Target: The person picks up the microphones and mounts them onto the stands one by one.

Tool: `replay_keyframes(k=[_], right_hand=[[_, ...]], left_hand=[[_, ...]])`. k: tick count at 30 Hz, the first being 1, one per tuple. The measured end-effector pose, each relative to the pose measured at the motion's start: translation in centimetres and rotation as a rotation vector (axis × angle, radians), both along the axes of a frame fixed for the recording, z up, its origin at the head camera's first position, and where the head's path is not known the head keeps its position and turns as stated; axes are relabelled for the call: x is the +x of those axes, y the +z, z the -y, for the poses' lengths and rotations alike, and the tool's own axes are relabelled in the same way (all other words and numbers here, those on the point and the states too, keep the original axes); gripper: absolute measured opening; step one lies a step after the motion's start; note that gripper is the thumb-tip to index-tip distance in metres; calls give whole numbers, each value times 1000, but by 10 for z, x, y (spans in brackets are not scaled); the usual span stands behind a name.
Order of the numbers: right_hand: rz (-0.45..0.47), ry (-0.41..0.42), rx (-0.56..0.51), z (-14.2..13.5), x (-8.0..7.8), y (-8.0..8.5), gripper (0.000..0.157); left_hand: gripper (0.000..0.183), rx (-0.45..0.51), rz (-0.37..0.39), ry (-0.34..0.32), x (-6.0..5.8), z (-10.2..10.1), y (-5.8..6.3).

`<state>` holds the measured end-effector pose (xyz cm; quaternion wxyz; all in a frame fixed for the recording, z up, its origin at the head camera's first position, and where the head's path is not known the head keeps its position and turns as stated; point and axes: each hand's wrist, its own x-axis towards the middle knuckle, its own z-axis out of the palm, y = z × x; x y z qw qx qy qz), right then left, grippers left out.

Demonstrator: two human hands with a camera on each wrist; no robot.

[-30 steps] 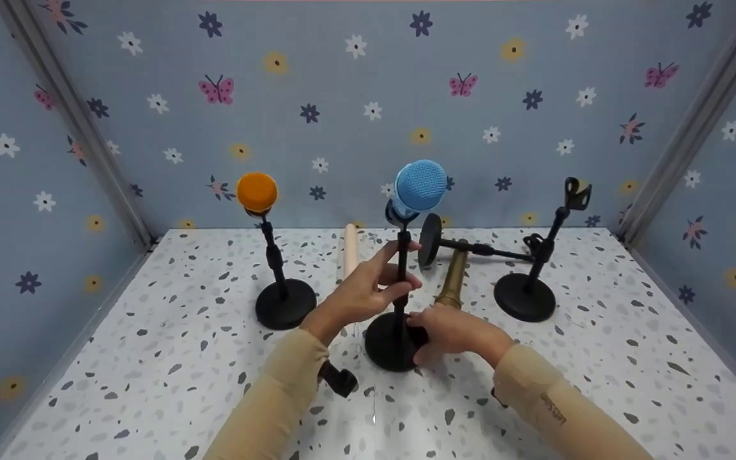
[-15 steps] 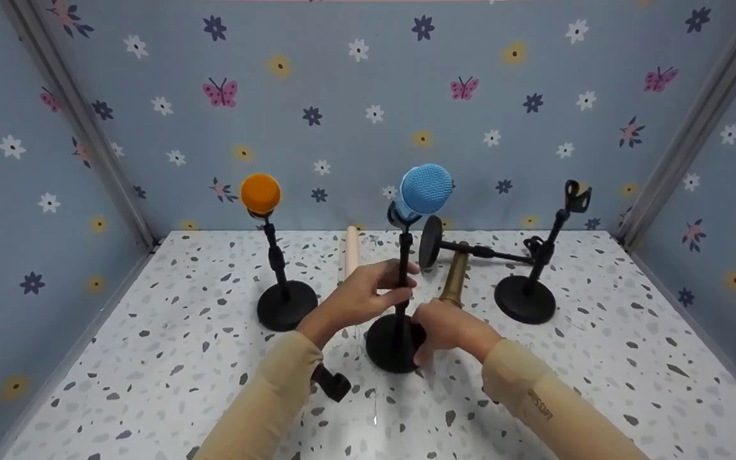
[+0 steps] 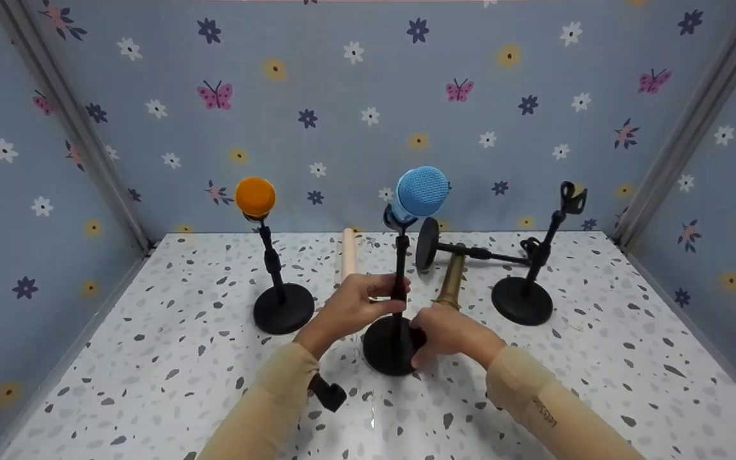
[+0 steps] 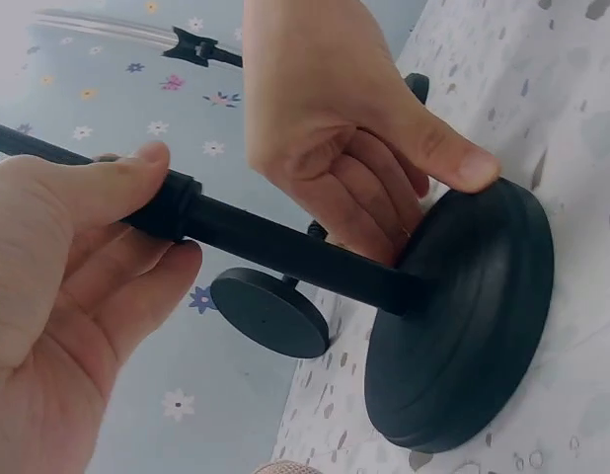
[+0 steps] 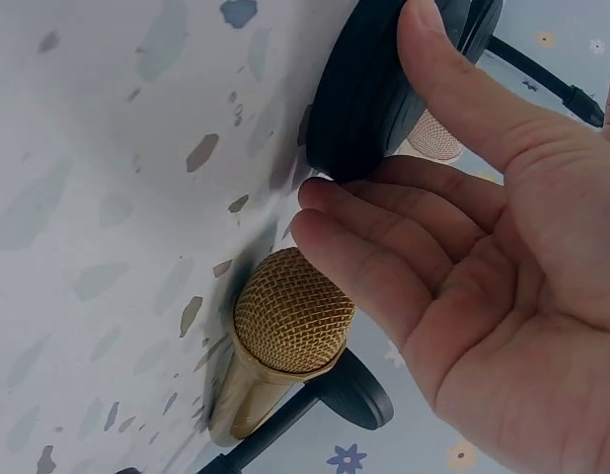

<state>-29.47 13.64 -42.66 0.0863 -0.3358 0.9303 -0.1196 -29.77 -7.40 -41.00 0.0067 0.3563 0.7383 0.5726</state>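
Note:
A light blue microphone sits in the clip of a black microphone stand, upright at the middle of the table. My left hand grips the stand's pole low down; the left wrist view has its thumb and fingers round the thick collar. Down at the round base, my right hand holds the rim, thumb on the edge and fingers against the side. Just beyond the right hand lies a gold microphone, its mesh head close to the fingers in the right wrist view.
An orange microphone stands in another stand at the left. At the right is a stand with a bare clip. One more stand lies on its side behind the gold microphone. A pale pink microphone lies behind my left hand.
My left hand has slid down the pole toward the base, its fingers closing in round it. The right hand stays at the base's rim, and the stand keeps its place.

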Motion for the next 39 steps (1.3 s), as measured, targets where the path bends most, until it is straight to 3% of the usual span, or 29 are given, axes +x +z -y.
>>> replay_keyframes(k=[11, 18, 25, 33, 36, 39], right_hand=[[3, -33, 27, 0, 3, 4, 32], [16, -66, 50, 2, 3, 2, 32], [23, -72, 66, 3, 3, 2, 32], [-25, -20, 75, 2, 3, 3, 33], [-44, -13, 70, 3, 2, 3, 33], [-43, -15, 61, 3, 2, 2, 32]], left_hand=[[32, 51, 12, 23, 2, -6, 1], [34, 32, -14, 82, 5, -10, 0], [24, 2, -142, 210, 11, -15, -1], [23, -70, -376, 427, 17, -22, -6], [26, -61, -365, 405, 18, -21, -7], [28, 5, -231, 277, 18, -17, -10]])
